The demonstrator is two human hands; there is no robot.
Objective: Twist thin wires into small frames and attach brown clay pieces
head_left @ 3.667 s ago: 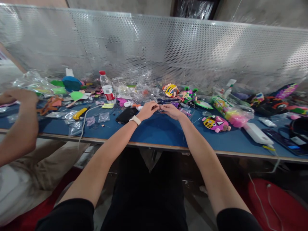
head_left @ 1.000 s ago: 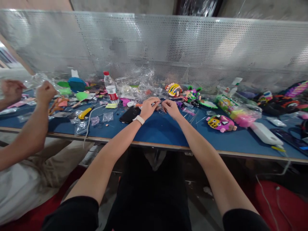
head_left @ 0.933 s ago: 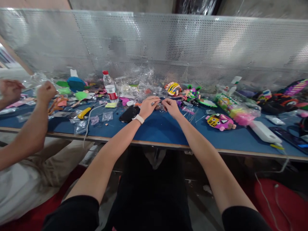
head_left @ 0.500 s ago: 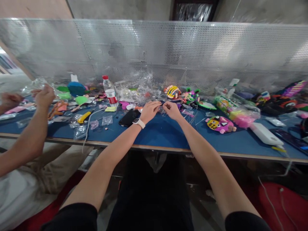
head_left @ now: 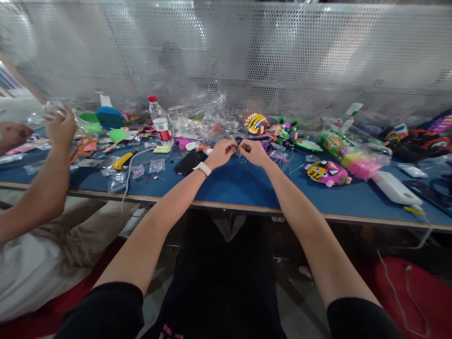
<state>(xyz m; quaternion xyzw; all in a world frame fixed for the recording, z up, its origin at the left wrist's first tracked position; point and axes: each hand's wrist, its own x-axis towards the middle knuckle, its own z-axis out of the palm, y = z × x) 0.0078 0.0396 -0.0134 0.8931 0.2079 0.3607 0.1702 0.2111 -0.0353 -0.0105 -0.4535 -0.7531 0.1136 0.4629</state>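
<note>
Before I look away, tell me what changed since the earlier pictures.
The fingers of the left hand, outstretched in the last earlier picture, now curl inward. Since the first, the co-worker's nearer hand has risen and moved rightward in view. Any grasp or release is too small to tell. Unmoved: the red-capped bottle, yellow utility knife and tiger-faced toy; the right hand stays beside the left.

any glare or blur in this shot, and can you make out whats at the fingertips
Head view, back: pale glare streaks the perforated metal panel, and the crumpled clear plastic glints; head view, far left: the co-worker's raised hand looks smeared; head view, centre: whatever is between the left hand and right hand is too small and dark to identify.
</note>
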